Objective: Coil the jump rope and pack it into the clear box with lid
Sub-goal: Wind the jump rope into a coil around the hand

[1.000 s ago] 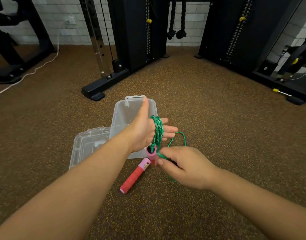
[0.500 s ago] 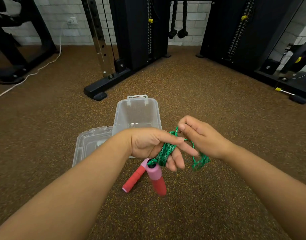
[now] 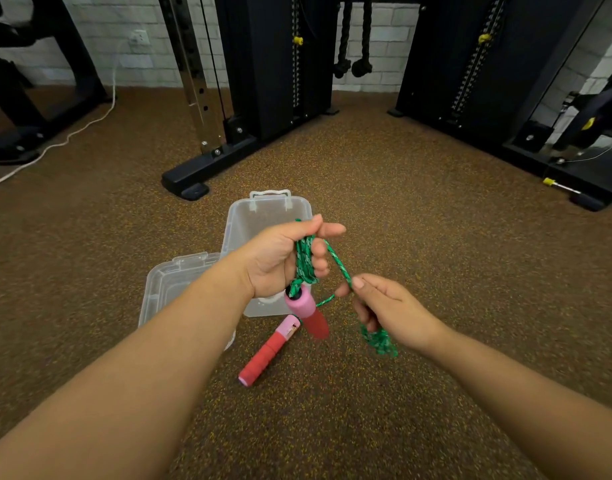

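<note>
My left hand [image 3: 280, 259] is closed around several loops of the green jump rope [image 3: 306, 261], held above the floor. One pink and red handle [image 3: 309, 313] hangs below that hand. My right hand [image 3: 387, 310] pinches a strand of the same rope to the right, and a loose bunch dangles under it. The other handle [image 3: 268, 351] lies on the carpet. The clear box [image 3: 263, 216] stands open behind my left hand, with its clear lid [image 3: 169, 285] flat on the floor to its left, partly hidden by my forearm.
Brown speckled carpet covers the floor. A black machine foot [image 3: 190, 181] sits just beyond the box. More black gym frames [image 3: 488, 81] stand at the back right, and a white cable [image 3: 72, 133] runs across the far left floor.
My right hand dropped from beside my left fingers to lower right, drawing a strand out. My left hand turned upward with the loops, and the hanging handle swung.
</note>
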Available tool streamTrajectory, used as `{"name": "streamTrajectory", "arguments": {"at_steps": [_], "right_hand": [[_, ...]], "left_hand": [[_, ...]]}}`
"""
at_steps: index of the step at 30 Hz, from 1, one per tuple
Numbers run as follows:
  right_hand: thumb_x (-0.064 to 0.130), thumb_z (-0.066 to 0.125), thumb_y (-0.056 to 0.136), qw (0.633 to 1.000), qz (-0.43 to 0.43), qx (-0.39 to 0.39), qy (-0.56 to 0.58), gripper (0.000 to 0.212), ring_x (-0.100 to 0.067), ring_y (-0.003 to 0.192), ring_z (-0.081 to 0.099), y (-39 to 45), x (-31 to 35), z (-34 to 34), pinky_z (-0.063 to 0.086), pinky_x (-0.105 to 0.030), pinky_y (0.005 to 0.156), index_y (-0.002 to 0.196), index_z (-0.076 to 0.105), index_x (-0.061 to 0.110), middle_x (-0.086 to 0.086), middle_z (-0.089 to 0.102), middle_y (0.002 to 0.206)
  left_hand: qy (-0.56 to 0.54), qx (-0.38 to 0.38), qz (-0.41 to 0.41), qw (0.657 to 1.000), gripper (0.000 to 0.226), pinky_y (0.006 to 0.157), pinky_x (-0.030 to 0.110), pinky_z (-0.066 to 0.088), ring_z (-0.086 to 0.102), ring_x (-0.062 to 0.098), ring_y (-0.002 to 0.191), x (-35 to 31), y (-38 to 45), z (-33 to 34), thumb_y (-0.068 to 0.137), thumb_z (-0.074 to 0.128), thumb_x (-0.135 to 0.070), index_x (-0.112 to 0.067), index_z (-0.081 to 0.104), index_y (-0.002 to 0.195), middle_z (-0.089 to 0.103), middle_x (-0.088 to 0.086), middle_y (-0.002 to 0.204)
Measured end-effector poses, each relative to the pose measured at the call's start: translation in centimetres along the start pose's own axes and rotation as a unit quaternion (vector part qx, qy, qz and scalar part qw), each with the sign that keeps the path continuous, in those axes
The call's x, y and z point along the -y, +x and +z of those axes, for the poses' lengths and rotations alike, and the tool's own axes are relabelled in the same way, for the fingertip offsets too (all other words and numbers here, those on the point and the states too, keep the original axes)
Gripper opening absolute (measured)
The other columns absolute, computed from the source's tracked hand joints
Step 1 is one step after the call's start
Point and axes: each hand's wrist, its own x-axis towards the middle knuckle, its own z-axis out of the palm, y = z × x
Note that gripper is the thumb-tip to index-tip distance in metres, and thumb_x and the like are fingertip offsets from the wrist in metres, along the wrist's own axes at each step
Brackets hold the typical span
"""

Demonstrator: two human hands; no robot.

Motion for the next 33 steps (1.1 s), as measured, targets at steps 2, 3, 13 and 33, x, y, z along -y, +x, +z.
{"name": "streamTrajectory", "arguments": {"at_steps": [2, 3, 13, 33], "right_hand": [[0.026, 0.038, 0.101, 1.000, 0.000, 0.000, 0.007, 0.031, -0.006, 0.054, 0.043, -0.4, -0.4, -0.5, 0.038, -0.016, 0.052, 0.098, 0.068, 0.020, 0.002, 0.045, 0.060], [0.027, 0.039, 0.101, 1.000, -0.002, -0.003, 0.002, 0.030, -0.005, 0.055, 0.043, -0.6, -0.6, -0.8, 0.038, -0.016, 0.053, 0.100, 0.069, 0.021, 0.004, 0.045, 0.060], [0.019, 0.062, 0.090, 0.974, 0.025, -0.220, -0.035, 0.015, -0.008, 0.049, 0.045, -0.6, -1.6, -0.5, 0.038, -0.023, 0.047, 0.080, 0.070, 0.028, 0.005, 0.063, 0.061], [0.048, 0.037, 0.092, 0.891, -0.238, -0.003, -0.387, 0.031, -0.015, 0.067, 0.056, -2.4, 3.8, 1.2, 0.048, -0.037, 0.062, 0.083, 0.054, 0.024, 0.010, 0.056, 0.070]], "left_hand": [[-0.022, -0.031, 0.017, 0.999, 0.035, 0.048, 0.020, 0.046, 0.047, 0.011, 0.040, -0.4, 0.2, -0.4, 0.098, 0.038, -0.033, -0.015, 0.063, 0.082, 0.046, -0.006, 0.042], [-0.029, -0.044, 0.022, 0.998, 0.037, 0.048, 0.020, 0.044, 0.046, 0.010, 0.039, -0.6, 0.2, -0.6, 0.098, 0.036, -0.036, -0.016, 0.061, 0.079, 0.044, -0.006, 0.041], [0.005, -0.047, 0.020, 0.999, 0.040, 0.049, 0.022, 0.040, 0.043, 0.010, 0.036, -0.6, 0.3, -0.1, 0.098, 0.034, -0.041, -0.020, 0.046, 0.067, 0.039, -0.008, 0.038], [0.162, -0.099, 0.031, 0.981, 0.054, 0.073, 0.027, 0.055, 0.070, 0.014, 0.072, 1.2, 2.0, 1.0, 0.101, 0.025, -0.041, -0.002, 0.060, 0.114, 0.072, 0.009, 0.092]]}}
